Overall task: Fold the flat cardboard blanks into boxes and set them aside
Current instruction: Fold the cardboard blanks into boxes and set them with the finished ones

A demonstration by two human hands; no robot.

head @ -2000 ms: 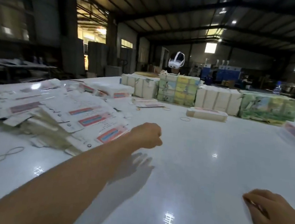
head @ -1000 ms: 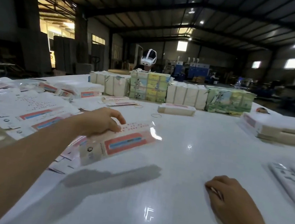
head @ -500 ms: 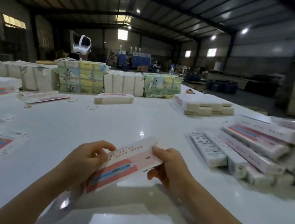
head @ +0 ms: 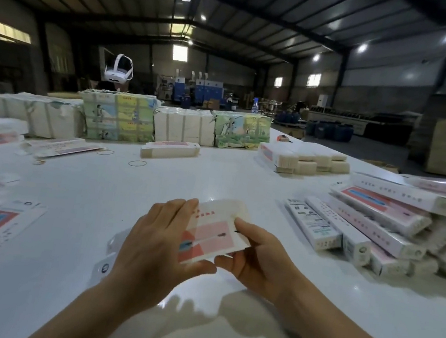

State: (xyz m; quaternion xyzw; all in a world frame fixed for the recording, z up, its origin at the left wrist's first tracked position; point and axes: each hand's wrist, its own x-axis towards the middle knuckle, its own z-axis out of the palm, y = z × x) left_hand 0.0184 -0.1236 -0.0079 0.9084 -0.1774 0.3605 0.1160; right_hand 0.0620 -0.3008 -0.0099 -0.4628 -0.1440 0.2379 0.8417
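The broad white table (head: 215,179) lay under me, finished long white-and-pink boxes (head: 378,224) heaped at its right. Above its middle I held one flat pink-and-white cardboard blank (head: 213,230), my left hand (head: 156,242) and right hand (head: 256,254) pinching its sides.

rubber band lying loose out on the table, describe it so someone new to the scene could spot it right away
Start at the row of wrapped bundles along the far side of the white table. In front of them lies a short stack of flat blanks; the rubber band lies just nearer and to its left. It is a thin closed loop on bare tabletop, touching nothing.
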